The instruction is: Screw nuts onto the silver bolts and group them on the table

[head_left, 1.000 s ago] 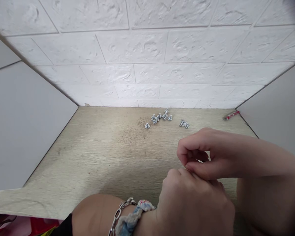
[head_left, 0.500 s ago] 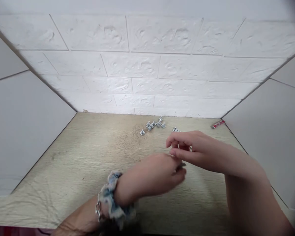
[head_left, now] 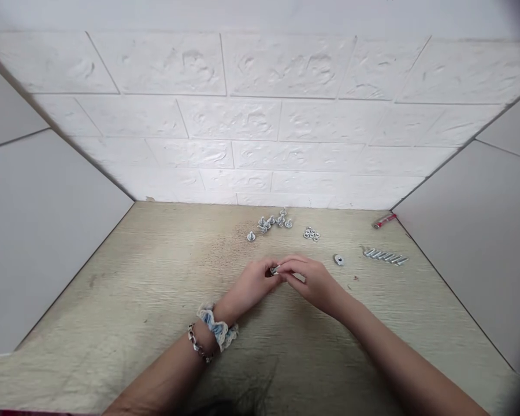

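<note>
My left hand [head_left: 252, 284] and my right hand [head_left: 312, 281] meet above the middle of the table. Both are closed at the fingertips around a small metal fastener [head_left: 275, 270], mostly hidden, so its exact kind does not show. To the right of my right hand lie stacked flat washers [head_left: 338, 260]. Farther right is a row of several screws [head_left: 385, 256]. Beyond my hands is a small heap of nuts [head_left: 312, 233]. Left of it stand several screws fitted with washers [head_left: 264, 223], resting on the wide washers.
A red-and-silver cylindrical thing [head_left: 384, 221] lies in the far right corner of the wooden table [head_left: 156, 271]. A white brick-patterned wall [head_left: 251, 115] closes off the back. Pale panels stand at the left [head_left: 56, 231] and right [head_left: 472, 242].
Both hands have moved left and closer together, with fingertips now meeting around the small metal fastener. The row of screws, the washers and the whole nut heap have come into view.
</note>
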Action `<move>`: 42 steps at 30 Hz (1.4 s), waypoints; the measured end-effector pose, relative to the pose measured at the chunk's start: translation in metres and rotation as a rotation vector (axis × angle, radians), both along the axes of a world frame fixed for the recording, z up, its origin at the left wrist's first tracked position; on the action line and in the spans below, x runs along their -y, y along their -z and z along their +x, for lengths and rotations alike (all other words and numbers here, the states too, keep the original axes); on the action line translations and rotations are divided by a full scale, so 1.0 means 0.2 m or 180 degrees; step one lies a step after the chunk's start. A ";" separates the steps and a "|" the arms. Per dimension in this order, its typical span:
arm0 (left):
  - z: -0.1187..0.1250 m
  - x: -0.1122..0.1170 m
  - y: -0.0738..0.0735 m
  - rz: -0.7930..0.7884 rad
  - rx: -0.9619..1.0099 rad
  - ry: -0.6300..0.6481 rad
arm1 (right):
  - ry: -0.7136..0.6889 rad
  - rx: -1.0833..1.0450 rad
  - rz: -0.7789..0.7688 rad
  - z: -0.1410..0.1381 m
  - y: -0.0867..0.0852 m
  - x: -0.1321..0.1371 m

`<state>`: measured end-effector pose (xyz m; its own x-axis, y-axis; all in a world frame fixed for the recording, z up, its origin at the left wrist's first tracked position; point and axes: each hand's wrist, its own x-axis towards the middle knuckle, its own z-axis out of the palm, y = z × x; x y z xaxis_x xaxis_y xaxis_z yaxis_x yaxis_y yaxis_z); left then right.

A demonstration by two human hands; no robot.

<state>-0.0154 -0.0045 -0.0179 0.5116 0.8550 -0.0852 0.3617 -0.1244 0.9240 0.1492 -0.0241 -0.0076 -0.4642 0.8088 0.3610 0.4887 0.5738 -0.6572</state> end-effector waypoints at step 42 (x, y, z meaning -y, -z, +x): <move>-0.01 0.01 -0.03 0.0167 -0.0596 0.0056 | 0.0622 0.0046 -0.0185 -0.04 0.08 0.00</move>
